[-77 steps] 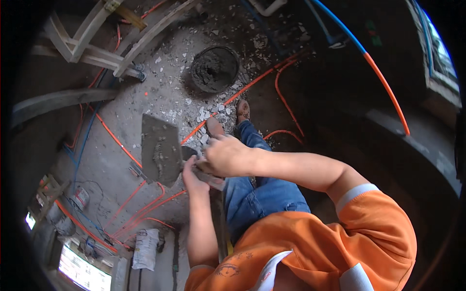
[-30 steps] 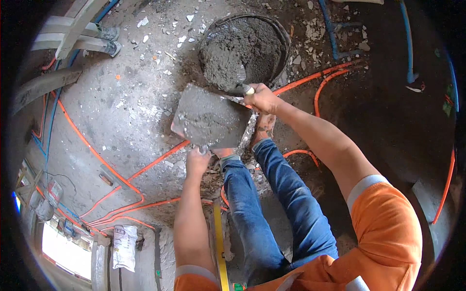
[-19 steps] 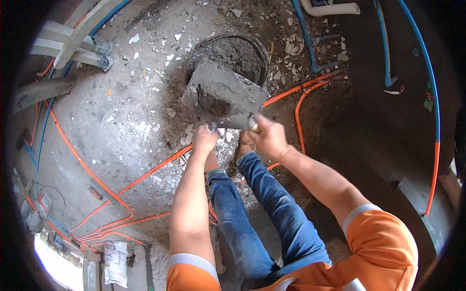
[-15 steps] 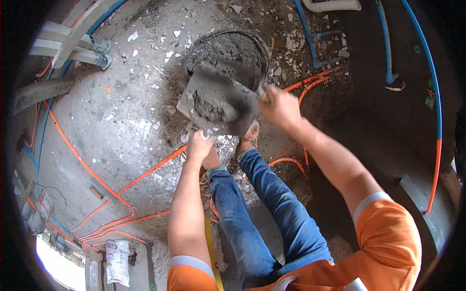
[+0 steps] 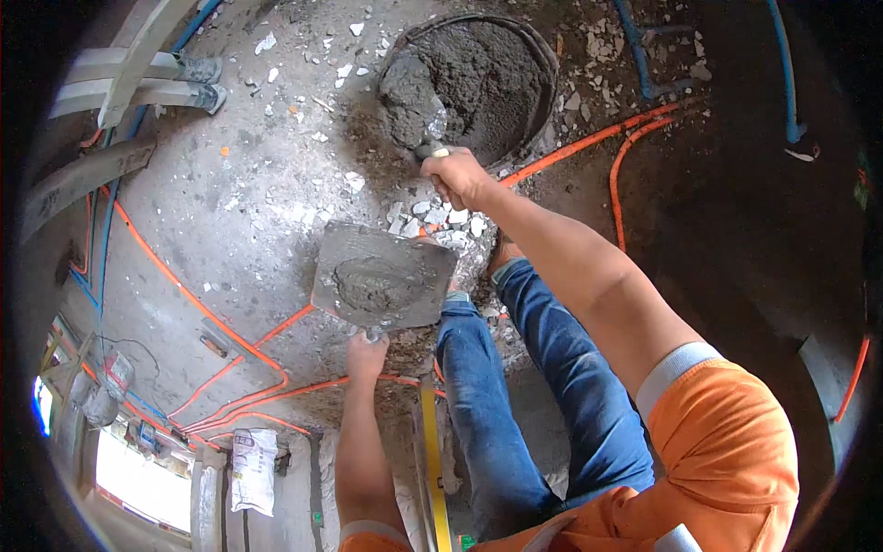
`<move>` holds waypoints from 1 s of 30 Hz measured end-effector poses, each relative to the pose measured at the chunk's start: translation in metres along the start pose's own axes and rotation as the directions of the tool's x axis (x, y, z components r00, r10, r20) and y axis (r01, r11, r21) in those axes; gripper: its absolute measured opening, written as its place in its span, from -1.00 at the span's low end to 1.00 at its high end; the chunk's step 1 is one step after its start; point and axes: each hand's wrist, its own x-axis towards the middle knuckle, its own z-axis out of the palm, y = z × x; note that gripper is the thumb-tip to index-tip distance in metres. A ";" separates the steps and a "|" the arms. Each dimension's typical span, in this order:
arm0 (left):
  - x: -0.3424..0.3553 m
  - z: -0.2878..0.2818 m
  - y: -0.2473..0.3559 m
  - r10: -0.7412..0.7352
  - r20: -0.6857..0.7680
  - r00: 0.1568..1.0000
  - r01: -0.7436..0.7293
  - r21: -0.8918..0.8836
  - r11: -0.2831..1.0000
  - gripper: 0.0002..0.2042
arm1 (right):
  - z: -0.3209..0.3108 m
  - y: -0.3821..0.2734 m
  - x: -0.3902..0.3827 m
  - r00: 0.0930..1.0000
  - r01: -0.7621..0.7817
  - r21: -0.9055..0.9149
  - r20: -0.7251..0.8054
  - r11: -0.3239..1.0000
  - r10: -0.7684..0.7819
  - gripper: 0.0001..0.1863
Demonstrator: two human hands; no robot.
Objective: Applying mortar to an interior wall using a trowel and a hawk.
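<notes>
My left hand (image 5: 366, 356) is closed on the grip of a flat square mortar hawk (image 5: 333, 247), held level in front of my left leg. A low mound of wet grey mortar (image 5: 377, 283) lies on its middle. My right hand (image 5: 455, 177) grips the pale handle of a trowel (image 5: 440, 152) at the near left side of a round black tub (image 5: 553, 74). A heap of mortar (image 5: 409, 99) rests on the trowel and hides most of its blade. More mortar (image 5: 487, 78) fills much of the tub.
Orange conduits (image 5: 589, 138) and blue pipes (image 5: 635, 55) run along the rough floor. White rubble (image 5: 451, 225) lies between hawk and tub. A yellow straight bar (image 5: 432, 460) is by my left leg, a white sack (image 5: 253, 469) lower left, wooden legs (image 5: 138, 92) upper left.
The hawk has moved away from the tub, toward me. My right hand has left the hawk's side and reached to the tub, where the trowel now carries mortar. The view has shifted.
</notes>
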 end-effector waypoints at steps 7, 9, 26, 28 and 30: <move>0.063 -0.007 0.043 0.147 -0.061 0.987 -0.150 -0.045 0.988 -0.68 | -0.040 0.004 -0.026 0.986 0.168 -0.036 -0.019 0.985 -0.168 -0.83; 0.087 -0.012 0.060 0.369 -0.076 0.926 -0.345 0.221 0.912 -0.70 | -0.052 0.005 -0.051 0.973 0.215 -0.164 -0.053 0.963 -0.226 -0.83; -0.186 -0.083 0.339 0.685 0.109 0.721 -0.693 0.148 0.706 -0.65 | -0.105 -0.047 -0.527 0.563 0.153 -0.799 -0.413 0.582 -0.716 -0.58; -0.223 -0.087 0.341 0.646 0.186 0.740 -0.664 0.051 0.746 -0.64 | -0.113 -0.054 -0.568 0.580 0.101 -0.803 -0.432 0.588 -0.690 -0.67; -0.255 -0.087 0.347 0.709 0.147 0.690 -0.724 0.144 0.675 -0.64 | -0.112 -0.061 -0.616 0.610 0.153 -0.799 -0.386 0.581 -0.692 -0.68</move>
